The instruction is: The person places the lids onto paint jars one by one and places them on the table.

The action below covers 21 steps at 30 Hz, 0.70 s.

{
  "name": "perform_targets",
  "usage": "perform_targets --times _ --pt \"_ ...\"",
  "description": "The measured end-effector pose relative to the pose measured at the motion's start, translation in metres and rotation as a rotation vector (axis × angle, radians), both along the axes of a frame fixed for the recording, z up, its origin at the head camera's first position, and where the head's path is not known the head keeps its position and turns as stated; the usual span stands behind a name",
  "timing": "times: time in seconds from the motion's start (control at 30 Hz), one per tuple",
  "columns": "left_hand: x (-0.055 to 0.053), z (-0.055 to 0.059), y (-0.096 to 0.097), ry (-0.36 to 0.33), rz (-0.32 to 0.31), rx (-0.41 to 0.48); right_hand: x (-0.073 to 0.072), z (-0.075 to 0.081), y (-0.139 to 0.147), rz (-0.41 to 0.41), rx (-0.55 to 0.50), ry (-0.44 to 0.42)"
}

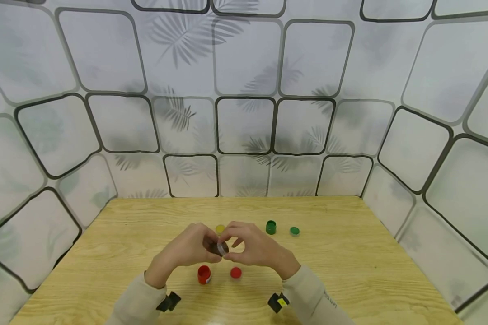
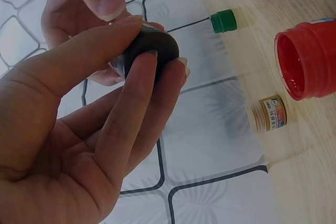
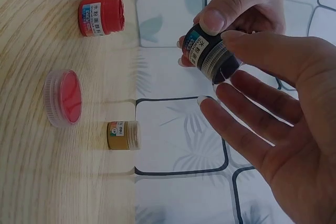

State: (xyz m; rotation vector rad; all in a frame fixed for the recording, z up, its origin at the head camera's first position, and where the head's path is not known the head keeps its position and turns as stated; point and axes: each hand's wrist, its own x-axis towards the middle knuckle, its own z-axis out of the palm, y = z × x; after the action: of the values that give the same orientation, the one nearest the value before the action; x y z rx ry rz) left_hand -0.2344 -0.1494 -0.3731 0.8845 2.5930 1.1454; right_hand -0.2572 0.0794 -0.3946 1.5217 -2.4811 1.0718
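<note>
Over the middle of the table, my left hand grips a small black paint jar between thumb and fingers. The jar is tilted, its dark base facing the left wrist camera and its printed label showing in the right wrist view. My right hand pinches the clear-rimmed lid at the jar's other end with thumb and fingertips. Below the hands stands an uncapped red paint jar, with its red lid lying to the right.
A yellow paint jar with a clear lid stands behind the hands. Farther back to the right are an uncapped green jar and its green lid. A patterned curtain borders the wooden table.
</note>
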Motion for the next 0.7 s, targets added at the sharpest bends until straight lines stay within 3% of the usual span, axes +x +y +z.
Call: perform_targets --times 0.33,0.7 --pt "0.0003 0.0003 0.0000 -0.009 -0.008 0.014 -0.0007 -0.0012 -0.0009 0.040 0.001 0.022" --pt "-0.0002 -0.0004 0.0003 -0.006 -0.005 0.003 -0.0003 -0.0020 -0.0011 0.034 0.001 -0.018"
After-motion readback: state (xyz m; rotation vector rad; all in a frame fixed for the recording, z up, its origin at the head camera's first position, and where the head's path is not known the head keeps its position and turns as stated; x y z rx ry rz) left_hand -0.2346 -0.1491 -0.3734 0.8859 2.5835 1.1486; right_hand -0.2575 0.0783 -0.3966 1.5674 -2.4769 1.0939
